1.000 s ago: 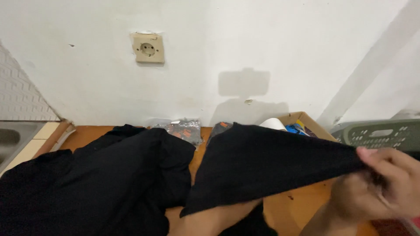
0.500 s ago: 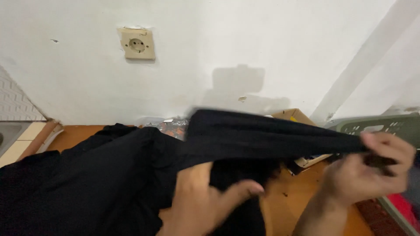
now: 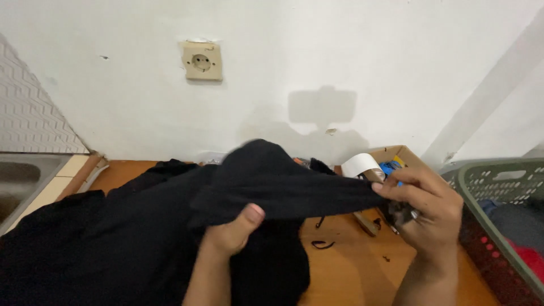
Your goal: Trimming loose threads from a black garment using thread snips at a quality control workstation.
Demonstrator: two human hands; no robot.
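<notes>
Counts: 2 hands — left hand (image 3: 233,231) lower centre, right hand (image 3: 422,208) lower right. 1 black garment (image 3: 170,226) across lower left to centre. 1 wall socket (image 3: 201,61) upper left. 1 green laundry basket (image 3: 481,187) right edge. 1 cardboard box (image 3: 396,153) centre right, w/ 1 white roll (image 3: 358,164) beside it. 1 sink (image 3: 22,175) far left.

open brown cardboard box (image 3: 396,153) by wall, right of cloth

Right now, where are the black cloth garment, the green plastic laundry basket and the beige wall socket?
black cloth garment (image 3: 283,184), head view, stretched middle fold.
green plastic laundry basket (image 3: 498,184), head view, perforated near rim.
beige wall socket (image 3: 201,61), head view, round centre.
</notes>
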